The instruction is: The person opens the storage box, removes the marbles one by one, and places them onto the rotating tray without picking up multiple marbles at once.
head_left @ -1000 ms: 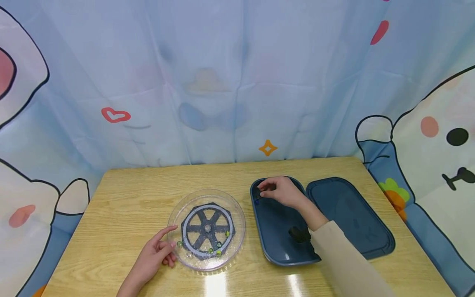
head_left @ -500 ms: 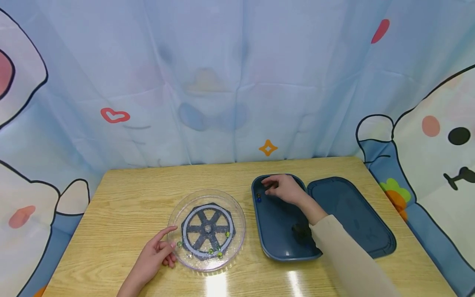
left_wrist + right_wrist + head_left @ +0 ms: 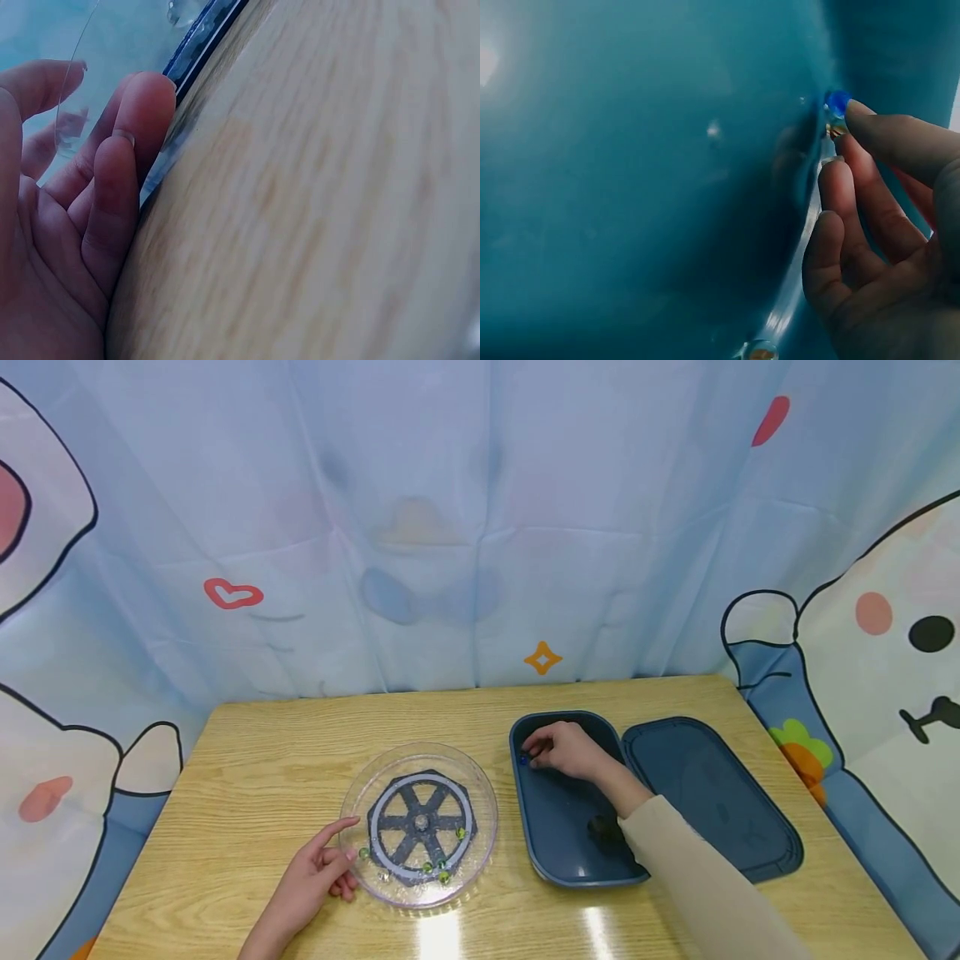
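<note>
In the head view, a clear round plate with a dark spoked wheel shape at its middle bears several green and clear marbles. My left hand holds its left rim, the lower fingers curled at the edge. To the right is a dark blue box. My right hand reaches into its far left corner. There, in the right wrist view, thumb and forefinger pinch an amber marble, largely hidden. A blue marble sits against the thumb tip. Another marble lies farther along the box's edge.
A dark blue lid lies flat on the wooden table, right of the box. Under the right wrist, a black shape shows in the box, too dark to identify. A printed blue curtain hangs behind the table.
My right hand lifted slightly off the box's corner, exposing the amber and blue marbles, then came back down onto the amber one. The left hand stayed at the plate's rim.
</note>
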